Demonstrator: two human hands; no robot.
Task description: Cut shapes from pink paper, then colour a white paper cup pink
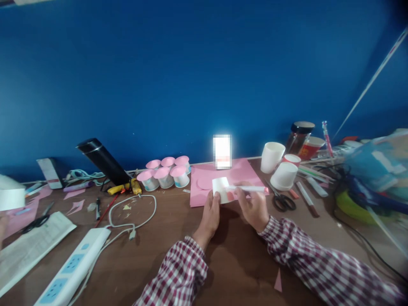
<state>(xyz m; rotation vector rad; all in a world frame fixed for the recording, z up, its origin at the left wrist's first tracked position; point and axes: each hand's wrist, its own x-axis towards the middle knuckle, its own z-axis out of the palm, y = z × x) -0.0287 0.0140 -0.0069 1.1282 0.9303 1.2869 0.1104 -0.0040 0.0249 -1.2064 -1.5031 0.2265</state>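
Paper sheet [223, 180] lies on the counter [236, 259] at the middle of its rear edge. Cluster of covered cups [165, 172] stands left of the sheet. Scissors [282, 200] lie right of it. Power strip [72, 270] occupies the front left corner.

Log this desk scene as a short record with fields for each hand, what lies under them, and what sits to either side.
left hand: holds the small white card by its left edge
right hand: grip closed on a white marker pen lying across the card
under the card: pink paper sheet on the wooden desk
right of the hands: black scissors, two white paper cups
left of the hands: six pink-topped cups, yellow glue gun, white power strip
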